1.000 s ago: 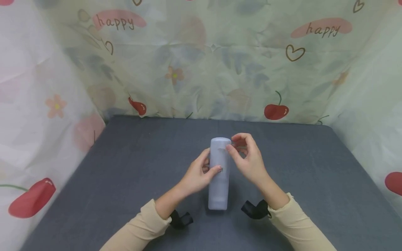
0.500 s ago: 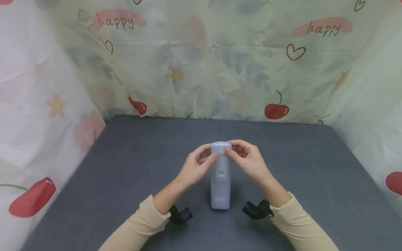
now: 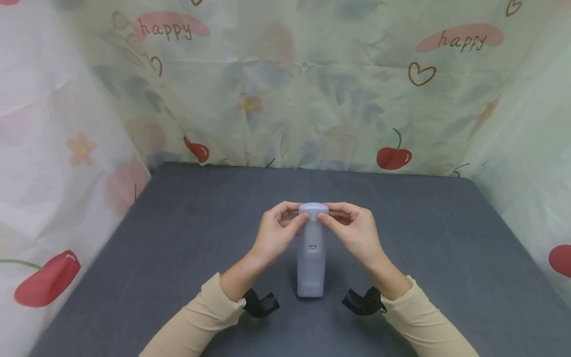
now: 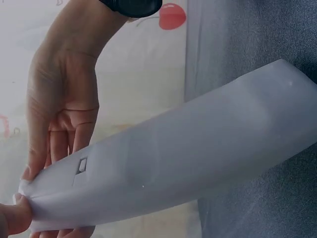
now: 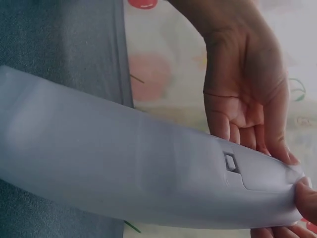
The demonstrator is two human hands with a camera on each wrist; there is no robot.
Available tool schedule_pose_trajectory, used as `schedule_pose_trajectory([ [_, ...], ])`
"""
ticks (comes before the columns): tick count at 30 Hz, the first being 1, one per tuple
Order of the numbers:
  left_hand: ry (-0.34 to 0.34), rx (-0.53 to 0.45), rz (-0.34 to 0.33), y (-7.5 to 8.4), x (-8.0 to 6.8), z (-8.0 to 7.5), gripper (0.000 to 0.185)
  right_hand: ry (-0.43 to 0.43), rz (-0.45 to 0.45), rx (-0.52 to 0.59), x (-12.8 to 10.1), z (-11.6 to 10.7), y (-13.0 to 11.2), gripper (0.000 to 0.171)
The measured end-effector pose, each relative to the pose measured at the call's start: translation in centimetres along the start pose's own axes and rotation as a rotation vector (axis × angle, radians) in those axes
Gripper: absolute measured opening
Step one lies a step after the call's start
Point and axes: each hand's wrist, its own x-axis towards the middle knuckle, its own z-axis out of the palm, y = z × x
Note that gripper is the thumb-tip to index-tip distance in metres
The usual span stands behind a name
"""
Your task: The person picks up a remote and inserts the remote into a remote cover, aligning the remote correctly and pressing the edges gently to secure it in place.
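Both hands, left hand (image 3: pixel 274 233) having climbed from mid-body, right hand (image 3: pixel 354 232) at three o'clock, are now pinching the upright grey bottle's (image 3: pixel 311 258) top at table (image 3: pixel 178 248) centre, steadying it.

The bottle (image 3: pixel 311 253) looks like smooth, matt pale plastic. The bench (image 3: pixel 178 248) wears a dark grey cloth of matt, finely woven look. The backdrop (image 3: pixel 285 89) is thin, creased printed sheeting, faintly shiny.

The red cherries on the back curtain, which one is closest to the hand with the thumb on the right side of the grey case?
The cherry right of centre, above the right hand; the smaller cherry hangs far left.
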Motion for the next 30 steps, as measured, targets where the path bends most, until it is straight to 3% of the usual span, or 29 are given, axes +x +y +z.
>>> schedule_pose_trajectory([
  [7, 0.033, 0.026, -0.002, -0.3, 0.0, 0.3, 0.027, 0.128, -0.09, -0.034, -0.4, 0.8, 0.1, 0.036],
  [10, 0.028, 0.016, 0.005, -0.3, 0.1, 0.2, 0.027, 0.139, -0.151, -0.032, -0.5, 1.2, 0.3, 0.038],
  [14, 0.016, -0.031, -0.001, -0.2, 0.3, 0.0, 0.027, 0.051, -0.163, 0.02, -0.4, 1.2, 0.5, 0.044],
  [18, 0.007, -0.065, -0.016, 0.2, 0.4, -0.3, 0.028, -0.103, -0.055, 0.023, -0.2, 0.5, 0.8, 0.044],
  [22, 0.002, -0.036, -0.023, 0.5, 0.3, -0.4, 0.029, -0.225, 0.015, -0.018, -0.2, 0.0, 1.3, 0.036],
  [26, -0.028, -0.014, -0.042, 0.7, 0.3, -0.5, 0.031, -0.244, -0.008, 0.003, -0.2, -0.2, 1.6, 0.033],
  [30, -0.039, 0.0, -0.063, 0.6, 0.3, -0.8, 0.032, -0.19, -0.075, 0.036, -0.3, -0.4, 1.8, 0.031],
])
